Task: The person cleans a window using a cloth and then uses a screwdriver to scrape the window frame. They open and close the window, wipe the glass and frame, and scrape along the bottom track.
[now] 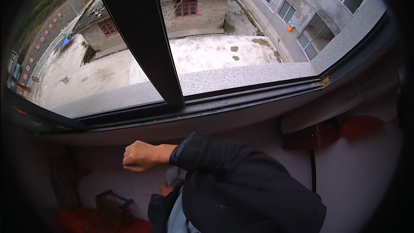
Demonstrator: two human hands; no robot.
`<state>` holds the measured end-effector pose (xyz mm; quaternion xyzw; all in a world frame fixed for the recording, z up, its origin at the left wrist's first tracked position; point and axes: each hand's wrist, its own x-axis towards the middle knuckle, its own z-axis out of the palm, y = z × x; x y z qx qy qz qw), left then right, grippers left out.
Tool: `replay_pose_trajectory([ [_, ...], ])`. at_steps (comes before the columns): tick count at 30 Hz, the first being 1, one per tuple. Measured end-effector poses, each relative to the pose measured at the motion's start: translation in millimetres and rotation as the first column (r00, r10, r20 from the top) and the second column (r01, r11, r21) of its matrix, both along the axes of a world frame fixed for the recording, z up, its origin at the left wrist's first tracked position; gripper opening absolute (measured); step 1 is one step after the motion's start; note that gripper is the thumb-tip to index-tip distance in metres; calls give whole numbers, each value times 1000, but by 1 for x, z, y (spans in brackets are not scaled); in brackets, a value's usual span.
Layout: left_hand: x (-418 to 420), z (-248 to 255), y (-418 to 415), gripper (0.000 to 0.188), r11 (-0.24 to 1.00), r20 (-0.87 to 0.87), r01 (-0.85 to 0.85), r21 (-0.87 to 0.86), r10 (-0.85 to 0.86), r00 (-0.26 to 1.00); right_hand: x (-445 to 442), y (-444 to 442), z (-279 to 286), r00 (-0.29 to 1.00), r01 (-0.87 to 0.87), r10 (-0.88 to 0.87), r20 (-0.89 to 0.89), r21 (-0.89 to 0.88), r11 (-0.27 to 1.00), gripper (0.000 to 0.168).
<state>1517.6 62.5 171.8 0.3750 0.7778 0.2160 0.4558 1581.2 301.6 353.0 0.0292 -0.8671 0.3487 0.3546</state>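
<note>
My right hand (140, 156) is curled into a fist in front of my body, a little below the window sill. Nothing shows outside its fingers, and its palm is hidden. Behind the right sleeve (190, 155), my left hand (168, 188) is partly covered, close to my waist. It grips a soft grey thing that looks like a cloth (172, 174). Beyond the hands runs the dark metal track (252, 95) of a sliding window. The window's thick black upright (142, 32) stands left of the opening.
A small wooden stool (113, 204) is on the tiled floor at lower left, beside red fabric (77, 221). To the right are a dark red box-like object (309, 136) and a round red thing (360, 127). Outside lie a speckled stone ledge (245, 74) and a concrete yard (213, 51).
</note>
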Motion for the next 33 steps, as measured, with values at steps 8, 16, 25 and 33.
replay_pose_trajectory([
  [8,13,19,55,47,974,47,227,-22,-225,973,150,67,114,400,848,-721,-566,-70,526,35],
  [16,6,-31,71,57,934,57,354,39,-356,933,121,138,72,814,120,-451,-367,-653,748,91],
  [25,-11,-77,57,65,923,61,325,-208,-319,946,108,124,86,851,181,-460,-253,-681,710,103],
  [33,6,23,104,57,937,26,348,-33,-347,938,116,127,91,827,166,-421,-372,-555,815,43],
])
